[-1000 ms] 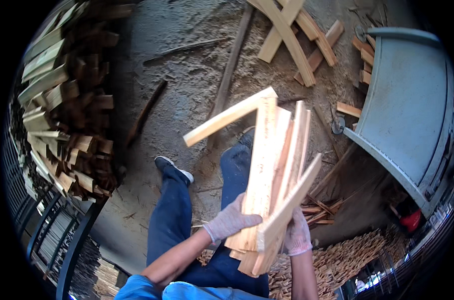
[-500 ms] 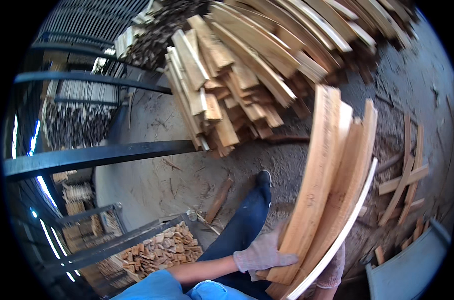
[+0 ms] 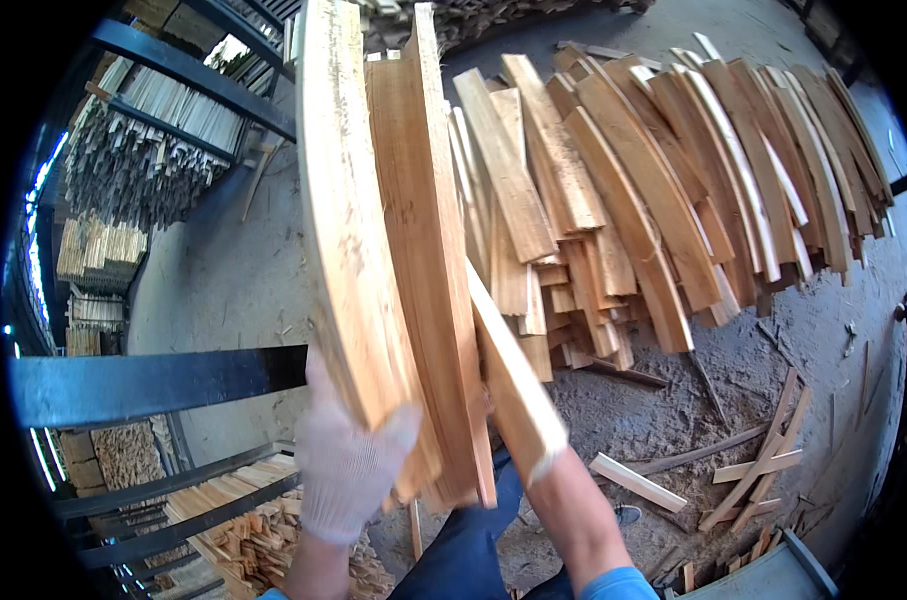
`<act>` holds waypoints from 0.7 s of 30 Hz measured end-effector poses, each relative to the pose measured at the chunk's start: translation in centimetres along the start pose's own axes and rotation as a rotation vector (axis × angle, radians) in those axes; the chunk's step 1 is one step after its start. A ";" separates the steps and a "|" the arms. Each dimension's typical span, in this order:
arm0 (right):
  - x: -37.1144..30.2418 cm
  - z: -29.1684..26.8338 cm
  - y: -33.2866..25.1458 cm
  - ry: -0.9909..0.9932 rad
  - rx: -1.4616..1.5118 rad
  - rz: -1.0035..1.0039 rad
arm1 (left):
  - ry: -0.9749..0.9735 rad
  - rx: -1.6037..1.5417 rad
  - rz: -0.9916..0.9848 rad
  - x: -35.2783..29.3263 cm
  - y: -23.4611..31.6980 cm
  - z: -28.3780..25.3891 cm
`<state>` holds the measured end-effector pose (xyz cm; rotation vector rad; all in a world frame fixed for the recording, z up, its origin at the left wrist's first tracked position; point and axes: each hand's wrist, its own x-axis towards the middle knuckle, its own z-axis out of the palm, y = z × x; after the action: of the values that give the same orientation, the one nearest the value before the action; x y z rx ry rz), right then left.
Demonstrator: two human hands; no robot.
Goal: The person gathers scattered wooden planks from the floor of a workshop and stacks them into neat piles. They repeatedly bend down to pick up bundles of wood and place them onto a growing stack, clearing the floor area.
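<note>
Head view: gripping boards (image 3: 428,280) in half-closed left hand (image 3: 348,465); being unable to tell right hand's hidden grip; seeing wood pieces (image 3: 258,535) in dark rack (image 3: 188,528).

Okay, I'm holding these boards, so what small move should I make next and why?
I'd probably draw the splayed board in against the other boards first. It slants away from them, its near end jutting over the right forearm, so it might slip. The left hand grips at the near ends; the right hand is hidden.
</note>
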<state>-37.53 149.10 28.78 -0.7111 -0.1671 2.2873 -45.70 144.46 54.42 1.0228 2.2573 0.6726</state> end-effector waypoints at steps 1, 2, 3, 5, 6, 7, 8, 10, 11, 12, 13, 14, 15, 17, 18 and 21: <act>2.6 -1.8 1.1 0.145 -0.356 -0.170 | 0.000 0.103 -0.011 2.6 -0.6 1.4; 1.2 -1.4 1.8 0.214 -0.495 -0.062 | 0.015 0.219 -0.067 5.7 -4.1 2.6; -0.3 1.6 3.2 0.206 -0.605 0.072 | 0.009 0.357 -0.112 7.8 -7.2 2.0; -6.2 2.4 4.1 0.197 -1.122 0.234 | -0.035 0.453 -0.049 10.6 -13.8 4.6; -11.1 -1.8 7.5 0.180 -1.181 0.256 | -0.045 0.472 0.021 11.3 -15.9 7.3; -16.3 -4.4 9.2 0.180 -1.144 0.500 | -0.026 0.487 0.071 11.4 -17.6 9.9; -19.9 -5.0 9.3 0.183 -0.992 0.768 | 0.090 0.549 0.180 11.2 -18.9 12.5; -23.5 -5.3 8.8 0.345 -0.999 0.786 | 0.003 0.471 0.146 11.2 -18.4 12.6; -23.3 -5.1 8.0 0.494 -1.041 0.540 | -0.035 0.437 0.126 11.2 -18.2 12.3; -21.5 -3.0 5.6 0.630 -1.067 0.295 | -0.057 0.421 0.102 11.1 -18.5 11.6; -18.9 -1.6 3.2 0.654 -1.209 -0.041 | -0.084 0.391 0.088 11.3 -18.7 11.4; -15.8 -0.2 0.9 0.656 -1.324 -0.388 | -0.107 0.367 0.076 11.2 -18.8 10.9; -12.4 1.0 -1.4 0.721 -1.401 -0.584 | -0.124 0.300 0.025 11.0 -18.3 10.4; -5.0 2.3 -5.2 0.636 -1.681 -0.717 | -0.078 0.195 0.189 9.5 -19.4 9.3; -2.2 3.1 -6.2 0.588 -1.861 -0.665 | -0.061 0.137 0.274 8.3 -20.3 8.7; 3.0 5.0 -7.5 0.406 -2.098 -0.041 | -0.226 0.102 0.156 4.9 -22.6 4.5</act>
<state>-37.41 157.07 34.02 -1.9022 -2.3816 1.0288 -56.73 136.11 35.31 1.2686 2.0477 0.4811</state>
